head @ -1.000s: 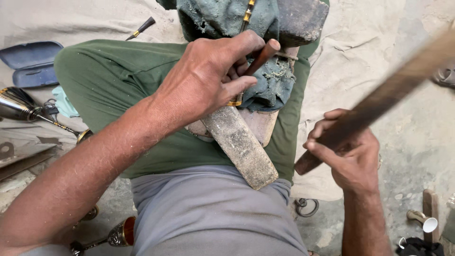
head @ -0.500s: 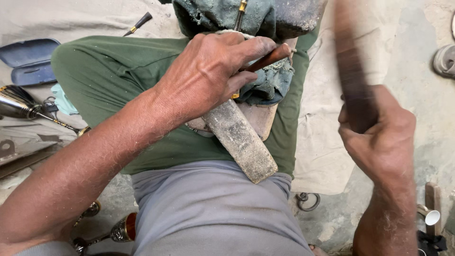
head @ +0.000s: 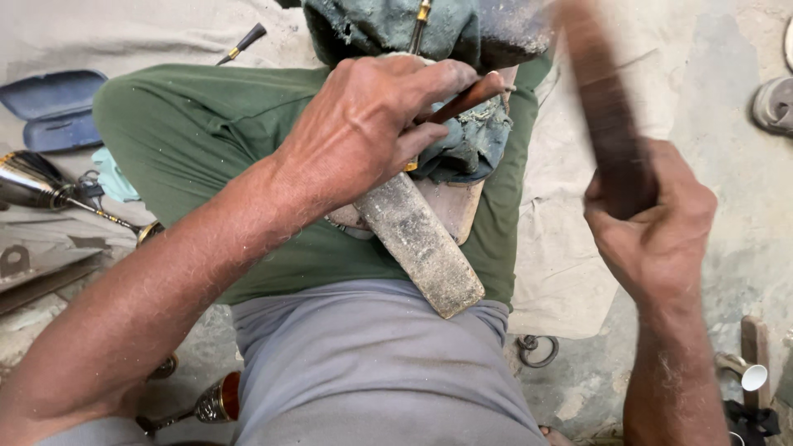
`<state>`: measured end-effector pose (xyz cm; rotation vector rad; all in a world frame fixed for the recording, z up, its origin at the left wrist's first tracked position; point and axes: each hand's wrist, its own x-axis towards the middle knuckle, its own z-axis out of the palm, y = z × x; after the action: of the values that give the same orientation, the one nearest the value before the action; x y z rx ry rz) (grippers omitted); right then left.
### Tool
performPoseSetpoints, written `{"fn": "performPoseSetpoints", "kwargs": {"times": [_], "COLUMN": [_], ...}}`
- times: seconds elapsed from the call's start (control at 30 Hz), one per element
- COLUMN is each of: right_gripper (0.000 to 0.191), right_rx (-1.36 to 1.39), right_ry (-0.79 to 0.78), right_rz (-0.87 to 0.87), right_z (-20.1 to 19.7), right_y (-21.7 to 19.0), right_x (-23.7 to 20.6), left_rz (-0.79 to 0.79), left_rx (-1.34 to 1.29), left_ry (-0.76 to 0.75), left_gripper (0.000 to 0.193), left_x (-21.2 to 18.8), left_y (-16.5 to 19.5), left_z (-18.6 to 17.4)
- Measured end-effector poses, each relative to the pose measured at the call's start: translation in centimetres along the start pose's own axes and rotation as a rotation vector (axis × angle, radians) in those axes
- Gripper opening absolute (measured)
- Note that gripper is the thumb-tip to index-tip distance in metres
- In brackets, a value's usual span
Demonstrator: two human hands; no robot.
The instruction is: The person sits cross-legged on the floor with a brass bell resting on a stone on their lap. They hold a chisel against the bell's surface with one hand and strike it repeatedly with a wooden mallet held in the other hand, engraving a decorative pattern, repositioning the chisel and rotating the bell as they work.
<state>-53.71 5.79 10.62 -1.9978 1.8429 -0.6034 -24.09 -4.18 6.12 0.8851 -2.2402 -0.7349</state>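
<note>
Wooden-handled chisel (head: 462, 99) sat gripped in the left hand (head: 368, 124) at frame centre, right hand (head: 652, 223) clamped on the blurred mallet (head: 603, 124); strikes probably needed squareness.

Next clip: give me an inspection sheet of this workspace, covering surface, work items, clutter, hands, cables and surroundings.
Surface: pale cloth spread over rough grey ground.
Work items: wooden-handled tool held against a cloth-wrapped piece; worn wooden block lying across the lap.
Clutter: blue case, metal goblet, second small tool, metal ring.
Hands: left hand grips the wooden-handled tool; right hand is closed round a dark wooden stick, which is motion-blurred.
Cables: nothing seen.
Surroundings: sandal at the right edge; the person sits cross-legged in green trousers.
</note>
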Motion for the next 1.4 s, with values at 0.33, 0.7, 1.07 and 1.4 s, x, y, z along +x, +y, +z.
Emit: {"fn": "performPoseSetpoints", "kwargs": {"times": [0.33,0.7,1.07,1.4], "right_gripper": [0.030,0.027,0.033,0.035], "right_rx": [0.347,0.047,-0.064,-0.232], "right_ry": [0.044,0.046,0.003,0.037], "right_rz": [0.095,-0.001,-0.112,-0.232], "right_z": [-0.7,-0.2,0.5,1.4], "right_y": [-0.1,0.1,-0.7,-1.0], "right_x": [0.9,1.1,2.3,3.0], "left_rz": [0.007,0.011,0.039,0.112], "left_rx": [0.025,0.006,-0.006,-0.023], "left_ry": [0.015,0.014,0.010,0.024], "left_gripper": [0.052,0.051,0.053,0.054], "left_x": [0.0,-0.2,-0.2,-0.4], "left_y": [-0.3,-0.8,-1.5,-3.0], "left_z": [0.3,0.3,0.3,0.6]}}
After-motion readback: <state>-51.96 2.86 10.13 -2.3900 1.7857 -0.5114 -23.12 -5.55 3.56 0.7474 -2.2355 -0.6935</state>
